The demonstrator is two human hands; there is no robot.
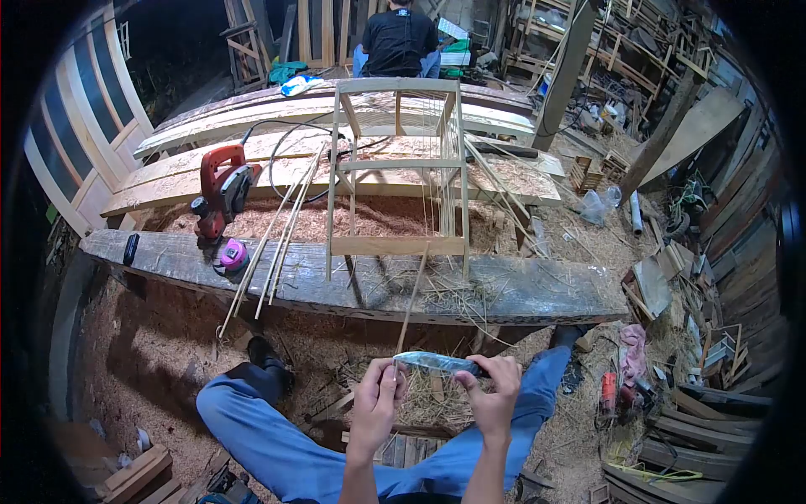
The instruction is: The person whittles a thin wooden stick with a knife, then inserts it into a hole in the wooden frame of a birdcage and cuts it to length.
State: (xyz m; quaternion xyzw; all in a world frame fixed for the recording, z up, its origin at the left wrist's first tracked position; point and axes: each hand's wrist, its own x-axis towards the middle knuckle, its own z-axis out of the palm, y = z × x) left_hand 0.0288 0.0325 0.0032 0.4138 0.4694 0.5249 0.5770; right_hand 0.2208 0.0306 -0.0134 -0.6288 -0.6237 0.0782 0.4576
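Note:
My right hand [495,395] is closed round the dark handle of a knife [432,361], its broad blade pointing left toward my other hand. A thin wooden strip [410,307] is pinched in my left hand [376,401]; it runs forward and up to the bench. The blade's tip overlaps the strip right at my left fingertips. Beyond my hands stands a light wooden frame [399,246] on the bench, with thin strips set upright along its right side.
A weathered plank bench [537,290] spans the front. On it sit a red power planer [222,189], a pink tape measure [232,254] and loose strips [285,227]. Shavings cover the ground. A person in a black shirt [400,42] sits at the back. Red tools [609,391] lie at right.

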